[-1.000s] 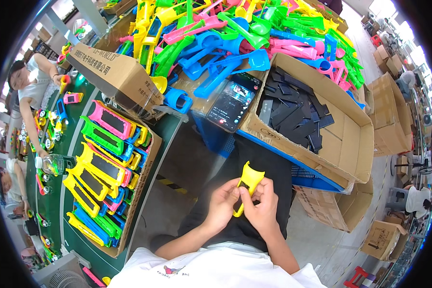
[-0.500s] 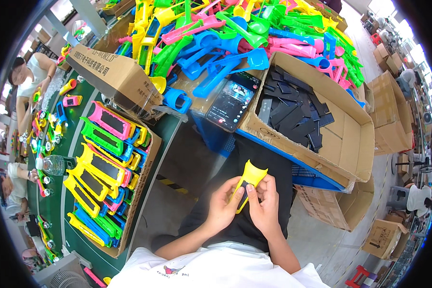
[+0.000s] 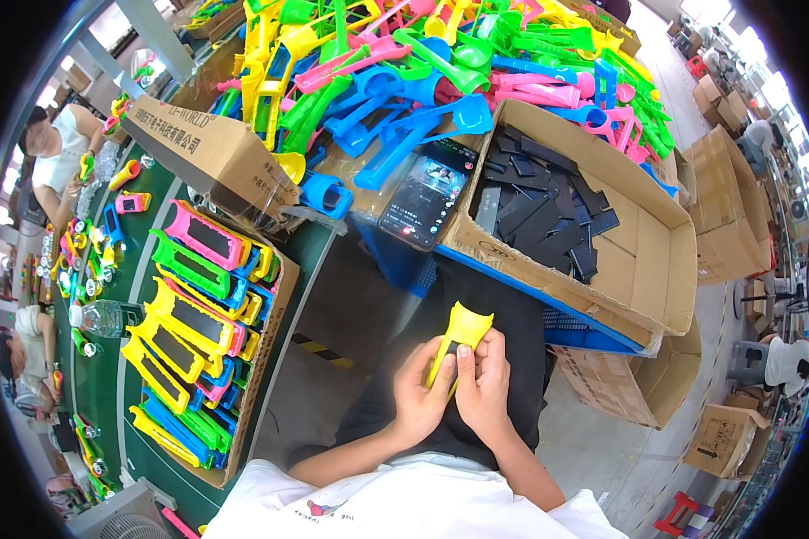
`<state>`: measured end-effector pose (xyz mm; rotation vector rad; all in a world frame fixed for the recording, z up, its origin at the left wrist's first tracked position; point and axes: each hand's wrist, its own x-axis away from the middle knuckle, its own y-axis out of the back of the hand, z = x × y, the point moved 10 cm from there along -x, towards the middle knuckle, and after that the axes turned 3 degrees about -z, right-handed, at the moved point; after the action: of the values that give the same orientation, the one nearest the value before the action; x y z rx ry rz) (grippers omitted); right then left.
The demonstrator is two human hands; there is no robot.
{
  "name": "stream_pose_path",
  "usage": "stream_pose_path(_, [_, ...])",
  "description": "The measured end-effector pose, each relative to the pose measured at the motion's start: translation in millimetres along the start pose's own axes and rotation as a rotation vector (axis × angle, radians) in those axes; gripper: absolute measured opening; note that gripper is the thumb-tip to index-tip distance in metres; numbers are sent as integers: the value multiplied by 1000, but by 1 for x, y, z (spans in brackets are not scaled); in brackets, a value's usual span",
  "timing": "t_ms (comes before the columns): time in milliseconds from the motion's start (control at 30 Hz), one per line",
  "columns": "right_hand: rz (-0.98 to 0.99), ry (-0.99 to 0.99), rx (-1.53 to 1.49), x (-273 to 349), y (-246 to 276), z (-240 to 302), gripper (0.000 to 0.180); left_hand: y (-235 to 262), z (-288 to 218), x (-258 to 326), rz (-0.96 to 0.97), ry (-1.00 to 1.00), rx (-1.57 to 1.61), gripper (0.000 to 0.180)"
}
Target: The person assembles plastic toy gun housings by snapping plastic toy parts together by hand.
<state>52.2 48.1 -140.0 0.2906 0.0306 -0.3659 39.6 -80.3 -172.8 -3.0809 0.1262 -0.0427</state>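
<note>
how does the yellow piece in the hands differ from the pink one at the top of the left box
The yellow piece is gripped by the left hand and right hand; the pink piece lies in the cardboard box.
The yellow piece's middle is partly covered by fingers; the pink piece's is uncovered.
The yellow piece is bright yellow, the pink piece pink.
Both show a dark area within their coloured body.

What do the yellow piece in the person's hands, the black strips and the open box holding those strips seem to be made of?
Yellow piece: probably molded plastic, smooth, slightly glossy; even colour, curved flared end.
Black strips: flat and thin, mostly dull; perhaps plastic, but the look leaves it open.
Open box: most likely cardboard, matte brown with rough-looking edges.
</note>
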Motion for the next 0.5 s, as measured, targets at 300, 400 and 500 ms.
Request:
stream_pose_path(300, [24, -141, -259, -2, -2, -3, 27, -13, 6, -1, 20, 161, 217, 34])
stream_pose_path(400, [125, -183, -403, 5, -9, -13, 32, -14, 7, -7, 55, 202, 328, 36])
stream_pose_path(500, [148, 7, -230, 1, -9, 4, 36, -11, 13, -8, 90, 260, 276, 46])
